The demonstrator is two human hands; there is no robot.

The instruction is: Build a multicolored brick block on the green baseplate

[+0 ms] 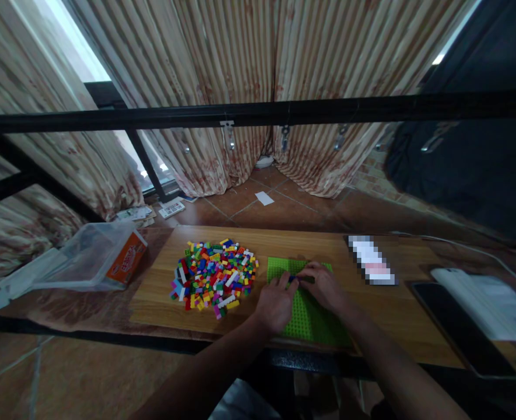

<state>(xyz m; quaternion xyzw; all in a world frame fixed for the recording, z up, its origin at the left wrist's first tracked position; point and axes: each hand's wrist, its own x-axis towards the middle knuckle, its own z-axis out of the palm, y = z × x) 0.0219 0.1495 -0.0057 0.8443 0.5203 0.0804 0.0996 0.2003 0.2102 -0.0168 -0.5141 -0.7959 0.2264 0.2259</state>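
Observation:
A green studded baseplate (306, 321) lies on the wooden board in front of me. Near its far edge, a small dark blue toy brick (292, 279) shows between my fingertips. My left hand (276, 303) reaches over the plate's left side, fingers bent and closed at the brick. From the right, my right hand (323, 286) meets it with thumb and fingers pinched at the brick's other side. My fingers cover part of the brick, so whether it sits on the studs is hidden. Left of the plate spreads a pile of mixed colourful bricks (216, 271).
A clear plastic bin (87, 256) with an orange label lies at the left end of the wooden board (161, 297). To the right are a phone with a blurred screen (372, 261), a black tablet-like slab (463, 329) and a white object (481, 303). A black rail (258, 114) crosses behind.

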